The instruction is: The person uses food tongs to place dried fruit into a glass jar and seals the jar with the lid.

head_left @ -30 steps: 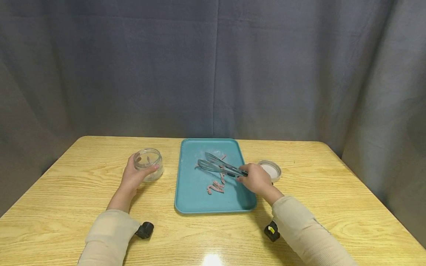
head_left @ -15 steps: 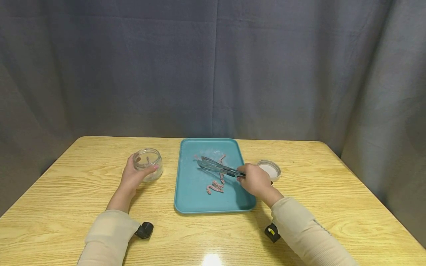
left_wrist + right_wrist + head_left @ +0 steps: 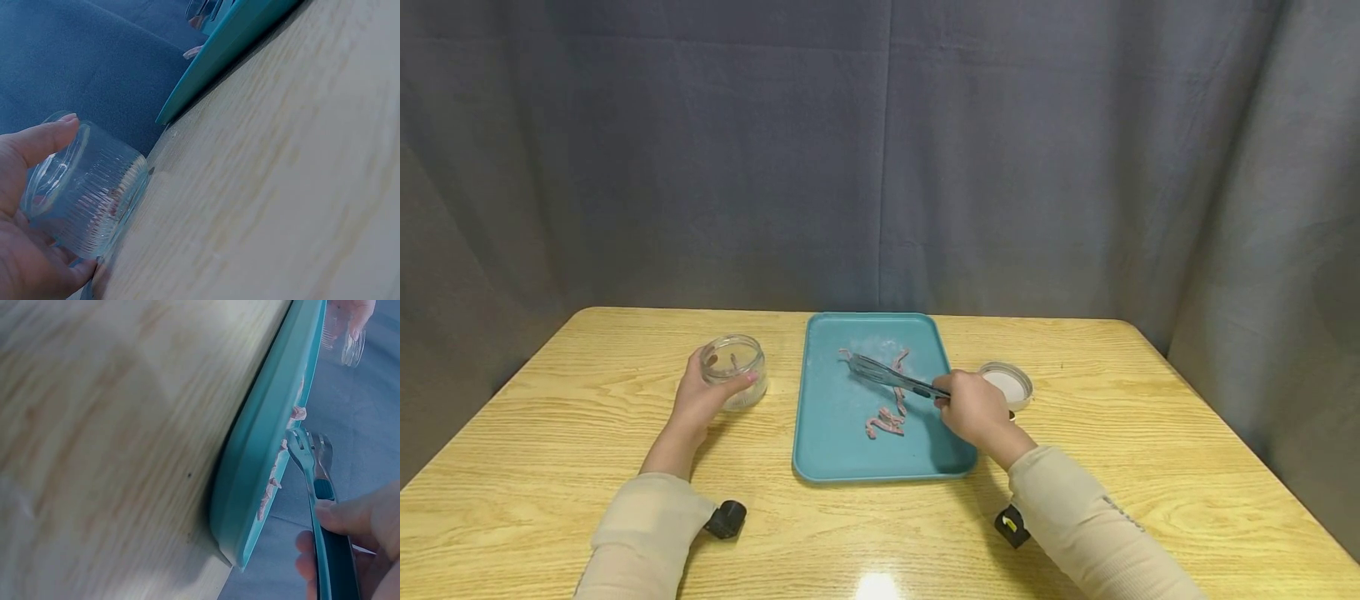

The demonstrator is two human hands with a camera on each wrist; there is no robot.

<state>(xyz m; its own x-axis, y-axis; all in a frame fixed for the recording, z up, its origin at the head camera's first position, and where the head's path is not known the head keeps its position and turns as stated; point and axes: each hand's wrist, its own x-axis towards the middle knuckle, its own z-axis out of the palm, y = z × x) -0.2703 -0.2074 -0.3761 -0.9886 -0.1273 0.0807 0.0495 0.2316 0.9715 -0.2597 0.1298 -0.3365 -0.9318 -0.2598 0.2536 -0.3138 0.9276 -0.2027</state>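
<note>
My left hand (image 3: 696, 398) grips a clear glass jar (image 3: 747, 390) standing on the table, thumb on its near rim. The left wrist view shows the jar's ribbed wall (image 3: 103, 194) and something reddish, blurred, low inside. With my right hand (image 3: 976, 408) I hold metal tongs (image 3: 883, 372) with dark grip parts over a teal tray (image 3: 842, 458). The tongs' arms are squeezed together, their tips beside a small pink piece (image 3: 844, 353) at the tray's left. Whether the tips pinch it, I cannot tell. Several pink, meat-like strips (image 3: 886, 423) lie on the tray, partly under the tongs.
A round lid (image 3: 1009, 383) lies upside down on the wooden table (image 3: 760, 533), right of the tray and just behind my right hand. A grey curtain (image 3: 880, 167) hangs behind the table's far edge.
The tongs' arms, spread a second ago, have come together, and their tips have lowered towards the small pink piece at the left. My left hand and the jar stay where they were.
</note>
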